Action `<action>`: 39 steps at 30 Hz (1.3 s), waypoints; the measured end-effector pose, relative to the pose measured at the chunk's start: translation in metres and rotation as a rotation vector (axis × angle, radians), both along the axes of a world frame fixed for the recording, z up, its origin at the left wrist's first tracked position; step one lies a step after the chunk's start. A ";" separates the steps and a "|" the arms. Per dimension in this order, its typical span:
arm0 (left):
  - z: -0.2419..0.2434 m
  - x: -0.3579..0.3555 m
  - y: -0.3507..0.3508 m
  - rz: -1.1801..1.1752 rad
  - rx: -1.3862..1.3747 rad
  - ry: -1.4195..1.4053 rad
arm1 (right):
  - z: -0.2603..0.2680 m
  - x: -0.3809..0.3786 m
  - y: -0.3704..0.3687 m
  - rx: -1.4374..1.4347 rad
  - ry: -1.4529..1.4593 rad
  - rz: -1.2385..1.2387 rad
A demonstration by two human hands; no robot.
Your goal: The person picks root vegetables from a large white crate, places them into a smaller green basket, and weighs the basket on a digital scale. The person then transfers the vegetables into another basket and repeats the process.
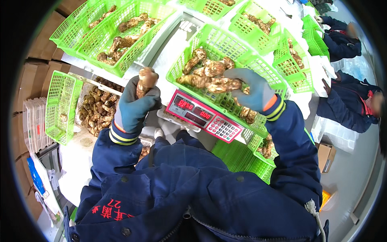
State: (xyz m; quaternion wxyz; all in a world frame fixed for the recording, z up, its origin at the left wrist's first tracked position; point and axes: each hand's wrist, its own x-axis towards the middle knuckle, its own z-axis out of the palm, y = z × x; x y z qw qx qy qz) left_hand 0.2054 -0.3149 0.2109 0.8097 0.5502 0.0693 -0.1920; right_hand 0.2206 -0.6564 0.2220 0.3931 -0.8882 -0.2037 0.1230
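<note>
My left hand (pixel 136 101), in a blue-grey glove, holds a brown mushroom (pixel 146 81) upright, left of the scale. My gloved right hand (pixel 253 89) reaches into a green plastic basket (pixel 266 69), its fingers at the end of a long mushroom (pixel 222 85); whether they grip it I cannot tell. Several more mushrooms (pixel 211 68) lie in that basket. The basket stands on a digital weighing scale (pixel 205 116) with a red-framed panel, lit red digits and a keypad.
More green baskets with mushrooms (pixel 124 68) stand at upper left and along the right. A heap of mushrooms (pixel 98 106) lies at left beside a tilted green basket (pixel 62 106). Two co-workers (pixel 347 99) are at far right. Stacked green baskets (pixel 234 155) are below the scale.
</note>
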 end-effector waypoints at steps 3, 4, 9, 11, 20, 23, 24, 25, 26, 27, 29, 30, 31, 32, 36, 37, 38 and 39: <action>0.010 0.004 -0.016 -0.030 0.101 0.005 | 0.022 -0.012 -0.002 0.132 0.051 -0.066; 0.013 0.005 -0.023 -0.056 0.055 -0.004 | 0.028 -0.015 0.000 0.149 0.059 -0.073; 0.024 0.000 -0.055 -0.283 -0.060 0.022 | 0.044 -0.023 0.024 0.195 -0.116 -0.007; 0.025 -0.007 -0.061 -0.324 -0.202 0.229 | 0.045 -0.025 0.035 0.167 -0.195 -0.023; 0.007 -0.023 -0.039 0.012 -0.016 -0.060 | 0.011 -0.060 0.102 0.412 0.031 -0.368; 0.000 -0.030 -0.026 0.095 0.034 -0.133 | -0.005 -0.073 0.129 0.350 -0.032 -0.338; -0.001 -0.035 -0.021 0.113 0.033 -0.140 | -0.010 -0.076 0.139 0.198 -0.270 -0.236; 0.000 -0.040 -0.016 0.126 0.061 -0.102 | -0.013 -0.078 0.148 0.021 -0.479 -0.128; 0.001 -0.046 -0.010 0.087 0.128 -0.112 | -0.017 -0.081 0.160 -0.035 -0.585 -0.123; 0.003 -0.050 -0.004 0.065 0.118 -0.084 | -0.019 -0.083 0.169 -0.084 -0.569 -0.128; 0.008 -0.058 0.012 0.021 -0.033 -0.069 | -0.022 -0.083 0.188 -0.116 -0.647 -0.156; 0.010 -0.059 0.025 -0.023 -0.071 -0.006 | -0.021 -0.083 0.196 -0.066 -0.588 -0.199; 0.012 -0.060 0.038 -0.066 -0.108 0.065 | -0.024 -0.084 0.212 0.385 -0.350 -0.296; 0.014 -0.065 0.048 0.009 -0.095 0.109 | -0.021 -0.085 0.216 0.843 0.219 -0.558; 0.013 -0.067 0.097 0.152 -0.062 0.097 | -0.016 -0.089 0.242 1.310 0.876 -0.612; 0.011 -0.068 0.108 0.193 -0.061 0.113 | -0.016 -0.090 0.249 1.301 0.851 -0.499; 0.009 -0.072 0.117 0.206 -0.064 0.114 | -0.016 -0.091 0.255 1.289 0.825 -0.387; 0.006 -0.074 0.126 0.216 -0.073 0.097 | -0.017 -0.091 0.262 1.275 0.797 -0.275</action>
